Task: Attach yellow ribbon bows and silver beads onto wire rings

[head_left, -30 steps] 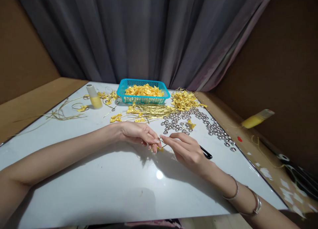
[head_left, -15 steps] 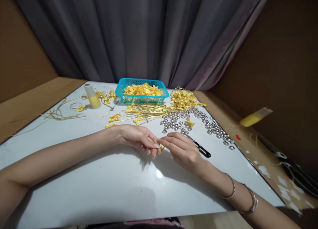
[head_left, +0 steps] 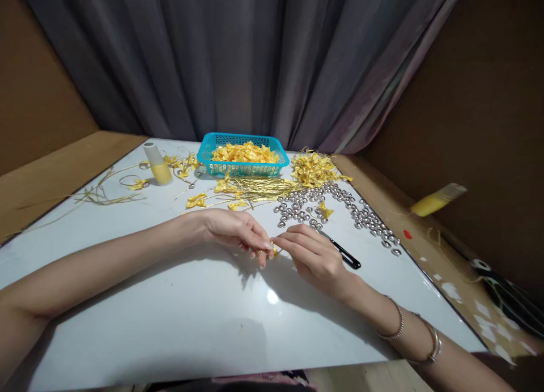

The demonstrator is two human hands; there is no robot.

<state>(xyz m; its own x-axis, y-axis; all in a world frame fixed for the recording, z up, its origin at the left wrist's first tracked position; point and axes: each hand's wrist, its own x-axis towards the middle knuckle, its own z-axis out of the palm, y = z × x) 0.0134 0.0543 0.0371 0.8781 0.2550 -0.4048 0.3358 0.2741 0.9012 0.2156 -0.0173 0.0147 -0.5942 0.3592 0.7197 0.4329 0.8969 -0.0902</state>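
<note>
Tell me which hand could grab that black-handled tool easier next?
Probably the right hand: the black-handled tool lies just beside it. The left hand is farther away. Both are busy at a small yellow piece, though.

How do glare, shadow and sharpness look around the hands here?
Head view: a round white glare spot on the glossy white tabletop; head view: soft shadows below the bare left hand and bare right hand; head view: the small yellow piece between them too small and covered to make out; head view: the brown right-hand wall dim.
</note>
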